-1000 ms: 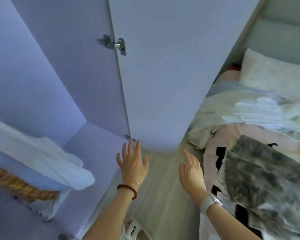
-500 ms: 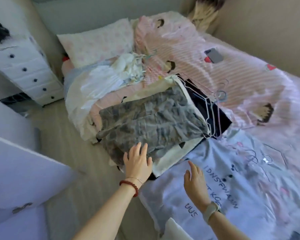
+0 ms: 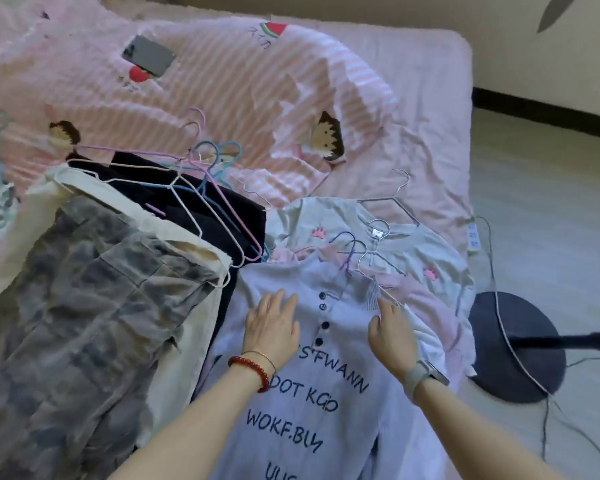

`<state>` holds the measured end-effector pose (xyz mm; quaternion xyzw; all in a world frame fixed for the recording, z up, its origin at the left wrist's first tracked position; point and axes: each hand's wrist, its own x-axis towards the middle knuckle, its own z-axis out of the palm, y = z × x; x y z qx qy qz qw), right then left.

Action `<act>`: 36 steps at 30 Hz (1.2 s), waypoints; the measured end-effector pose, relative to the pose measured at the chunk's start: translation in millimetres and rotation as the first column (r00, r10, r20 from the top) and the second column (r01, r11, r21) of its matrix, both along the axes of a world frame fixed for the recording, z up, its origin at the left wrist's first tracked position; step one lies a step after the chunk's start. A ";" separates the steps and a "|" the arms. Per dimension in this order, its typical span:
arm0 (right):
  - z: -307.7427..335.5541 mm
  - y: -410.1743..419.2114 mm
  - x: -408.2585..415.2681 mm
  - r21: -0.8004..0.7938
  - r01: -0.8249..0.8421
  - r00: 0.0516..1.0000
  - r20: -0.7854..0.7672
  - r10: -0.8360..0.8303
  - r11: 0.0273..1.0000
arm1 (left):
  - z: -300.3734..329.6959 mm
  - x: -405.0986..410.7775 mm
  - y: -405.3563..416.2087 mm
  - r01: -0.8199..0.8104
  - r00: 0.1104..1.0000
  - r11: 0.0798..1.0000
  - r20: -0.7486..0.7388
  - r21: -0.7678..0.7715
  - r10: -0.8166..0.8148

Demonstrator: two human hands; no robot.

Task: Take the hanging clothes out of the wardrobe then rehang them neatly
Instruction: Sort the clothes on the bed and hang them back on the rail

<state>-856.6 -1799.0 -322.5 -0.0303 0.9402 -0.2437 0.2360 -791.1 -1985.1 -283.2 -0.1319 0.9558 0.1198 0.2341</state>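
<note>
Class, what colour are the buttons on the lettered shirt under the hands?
Dark navy, nearly black, buttons on the pale lilac shirt; head view.

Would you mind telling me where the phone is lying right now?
In the head view, the phone lies upper left on the pink striped blanket, just above a red apple print, beyond the pile of hangers.

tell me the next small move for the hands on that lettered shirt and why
Probably close the right hand on the shirt shoulder and its hanger, then lift. Both hands lie flat on the shirt, the left hand beside the buttons, neither gripping. It tops its pile on the bed, hanger hook at the collar.
</note>
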 end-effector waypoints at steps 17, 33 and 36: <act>-60.5 5.4 11.8 -0.078 0.223 0.959 -0.161 -0.233 0.972 | -71.4 -72.4 -40.0 0.268 0.961 0.934 0.003 -0.235 -0.275; 69.3 -21.8 125.9 -0.110 -0.478 0.867 -0.219 0.448 0.871 | 57.4 197.4 -59.4 -0.364 0.924 0.877 0.008 0.313 0.381; 94.7 -59.7 154.9 -0.136 -0.618 0.772 -0.290 0.565 0.774 | 85.6 255.1 -78.1 -0.486 0.851 0.815 -0.041 0.317 0.524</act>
